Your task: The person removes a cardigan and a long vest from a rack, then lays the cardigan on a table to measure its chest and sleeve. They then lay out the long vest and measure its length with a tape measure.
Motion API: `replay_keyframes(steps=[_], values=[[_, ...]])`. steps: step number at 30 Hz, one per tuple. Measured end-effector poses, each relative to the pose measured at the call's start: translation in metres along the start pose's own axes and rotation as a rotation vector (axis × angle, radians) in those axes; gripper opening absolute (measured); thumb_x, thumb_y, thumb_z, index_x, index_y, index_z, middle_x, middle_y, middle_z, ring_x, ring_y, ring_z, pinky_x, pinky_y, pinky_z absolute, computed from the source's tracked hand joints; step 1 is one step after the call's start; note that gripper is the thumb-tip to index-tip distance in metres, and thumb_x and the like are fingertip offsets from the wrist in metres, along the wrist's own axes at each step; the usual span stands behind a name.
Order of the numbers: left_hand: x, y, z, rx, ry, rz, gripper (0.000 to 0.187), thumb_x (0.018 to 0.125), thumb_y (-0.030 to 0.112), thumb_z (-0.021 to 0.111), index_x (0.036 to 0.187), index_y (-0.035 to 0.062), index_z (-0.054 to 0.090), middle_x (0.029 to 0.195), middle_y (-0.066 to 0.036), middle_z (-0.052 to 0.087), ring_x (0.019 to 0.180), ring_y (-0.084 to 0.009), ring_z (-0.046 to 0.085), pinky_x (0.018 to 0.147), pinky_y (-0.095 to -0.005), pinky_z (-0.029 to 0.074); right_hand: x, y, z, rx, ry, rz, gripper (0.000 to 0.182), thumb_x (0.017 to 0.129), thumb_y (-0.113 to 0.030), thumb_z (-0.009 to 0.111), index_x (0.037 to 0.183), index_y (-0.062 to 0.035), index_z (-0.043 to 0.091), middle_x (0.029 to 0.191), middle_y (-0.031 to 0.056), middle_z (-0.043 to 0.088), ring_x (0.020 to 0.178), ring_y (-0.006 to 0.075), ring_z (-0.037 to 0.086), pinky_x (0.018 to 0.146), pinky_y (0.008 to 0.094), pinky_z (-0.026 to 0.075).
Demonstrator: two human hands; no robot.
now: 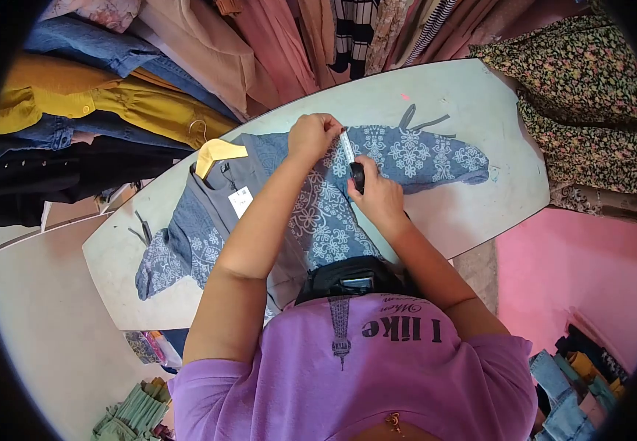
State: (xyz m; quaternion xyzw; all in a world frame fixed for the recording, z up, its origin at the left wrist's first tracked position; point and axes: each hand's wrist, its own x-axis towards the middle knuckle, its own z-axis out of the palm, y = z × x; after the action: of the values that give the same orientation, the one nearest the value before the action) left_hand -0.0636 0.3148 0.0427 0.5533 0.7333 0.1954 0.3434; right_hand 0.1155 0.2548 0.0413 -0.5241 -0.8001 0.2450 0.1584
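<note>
A blue-grey garment with white floral patterns [326,220] lies spread on a pale table [473,95], a wooden hanger [219,152] at its neck and a white tag [240,201] on its grey front. My left hand [312,137] is at the garment's upper edge, its fingers pinched at the end of a white measuring strip [347,147]. In my right hand [377,192] is the black case of the tape measure [357,176], with the strip running from it to my left fingers.
Clothes hang behind the table, with yellow [98,106] and denim ones at the left and floral fabric [591,110] at the right. Folded clothes [133,411] are at the lower left, and more [561,393] at the lower right. A black waist bag [351,278] touches the table's near side.
</note>
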Motion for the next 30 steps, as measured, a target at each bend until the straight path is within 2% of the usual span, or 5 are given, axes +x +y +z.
replay_keyframes(steps=[2,8,15,20,30], values=[[0.007,-0.008,0.007,0.259,0.212,0.172,0.013,0.075,0.025,0.071,0.082,0.014,0.072,0.074,-0.005,0.067,0.074,-0.0235,0.062,0.066,-0.0364,0.047,-0.002,0.001,0.001,-0.001,-0.016,0.014,0.044,0.08,-0.028,0.063,0.116,-0.0123,0.043,0.065,0.0156,0.063,0.058,0.0355,0.063,0.052,0.0468,0.05],[0.004,-0.013,0.022,0.346,0.398,0.235,0.012,0.071,0.028,0.073,0.078,0.0182,0.072,0.073,0.0,0.065,0.078,-0.0202,0.058,0.07,-0.038,0.039,-0.009,0.005,0.009,-0.035,-0.042,0.037,0.044,0.08,-0.029,0.063,0.115,-0.0122,0.043,0.066,0.0144,0.064,0.058,0.034,0.064,0.052,0.0447,0.051],[0.001,-0.026,0.027,0.429,0.462,0.405,0.01,0.07,0.026,0.073,0.079,0.0214,0.072,0.079,0.007,0.066,0.084,-0.0149,0.057,0.08,-0.0405,0.036,-0.009,0.002,0.014,-0.058,-0.078,0.046,0.043,0.08,-0.028,0.063,0.115,-0.0134,0.042,0.064,0.014,0.063,0.057,0.0333,0.064,0.052,0.0432,0.051],[-0.008,-0.029,0.028,0.547,0.499,0.591,0.01,0.076,0.025,0.067,0.084,0.021,0.072,0.101,0.005,0.063,0.111,-0.02,0.05,0.101,-0.0639,0.021,-0.01,0.002,0.011,-0.053,-0.089,0.054,0.043,0.081,-0.029,0.063,0.115,-0.0136,0.043,0.062,0.0141,0.062,0.057,0.0335,0.064,0.052,0.044,0.05],[-0.012,-0.034,0.022,0.559,0.427,0.554,0.015,0.08,0.029,0.064,0.091,0.0238,0.073,0.118,0.001,0.055,0.123,-0.0246,0.041,0.099,-0.0702,0.018,-0.048,0.014,0.013,-0.037,-0.112,0.015,0.048,0.078,-0.029,0.067,0.115,-0.0113,0.042,0.06,0.0129,0.061,0.054,0.0324,0.063,0.049,0.0429,0.049]])
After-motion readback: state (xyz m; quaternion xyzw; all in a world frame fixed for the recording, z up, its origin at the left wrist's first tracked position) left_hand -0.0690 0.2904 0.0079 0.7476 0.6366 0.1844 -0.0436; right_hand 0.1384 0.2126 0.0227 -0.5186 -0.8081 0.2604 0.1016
